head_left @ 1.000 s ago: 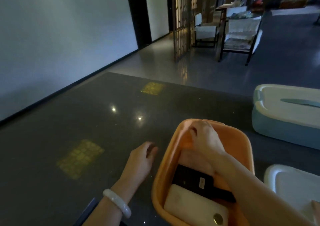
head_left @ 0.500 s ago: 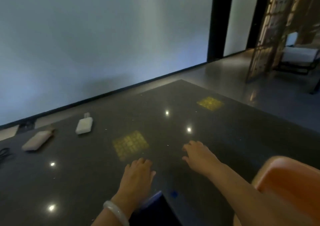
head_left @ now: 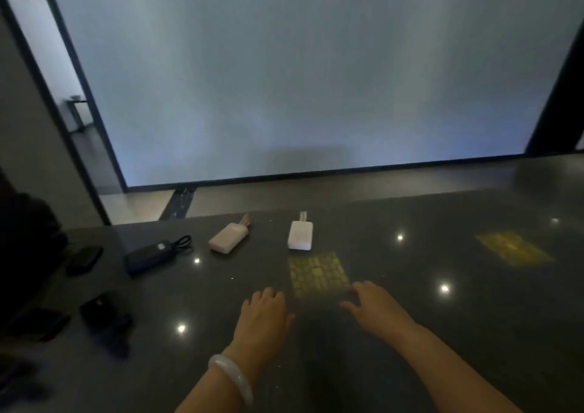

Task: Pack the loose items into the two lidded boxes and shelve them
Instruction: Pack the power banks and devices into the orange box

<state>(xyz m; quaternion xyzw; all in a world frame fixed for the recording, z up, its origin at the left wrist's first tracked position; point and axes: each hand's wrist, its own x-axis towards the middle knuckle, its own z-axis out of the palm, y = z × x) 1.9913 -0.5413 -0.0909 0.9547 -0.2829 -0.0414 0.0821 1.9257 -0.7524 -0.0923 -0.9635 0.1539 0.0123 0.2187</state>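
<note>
1. Although the black power bank (head_left: pixel 148 256) carries a small pale label on its top face, the print is too small to read.
2. That black power bank is a slim matte slab lying far left on the worktop (head_left: pixel 442 349), with a looped black cable (head_left: pixel 182 242) at its far end.
3. Just right of it lies a pinkish power bank (head_left: pixel 228 239), rounded at the corners, with a short cord at its far end.
4. Further right, apart from it, a white power bank (head_left: pixel 300 235) lies flat, also smooth and rounded, with a stubby white cord pointing away.
5. Several dark items (head_left: pixel 101 311) sit near the left edge, too dim to identify.
6. Polished dark stone, finely speckled, forms the worktop; it mirrors ceiling lights and two yellow lattice patches (head_left: pixel 317 273).
7. Palm down, the left hand (head_left: pixel 264 318) is near the middle, fingers loosely together and holding nothing; a smooth white bangle (head_left: pixel 232 378) circles its wrist.
8. Beside it, the right hand (head_left: pixel 376 308) is palm down too, fingers slightly apart and holding nothing; whether either hand touches the stone cannot be told.
</note>
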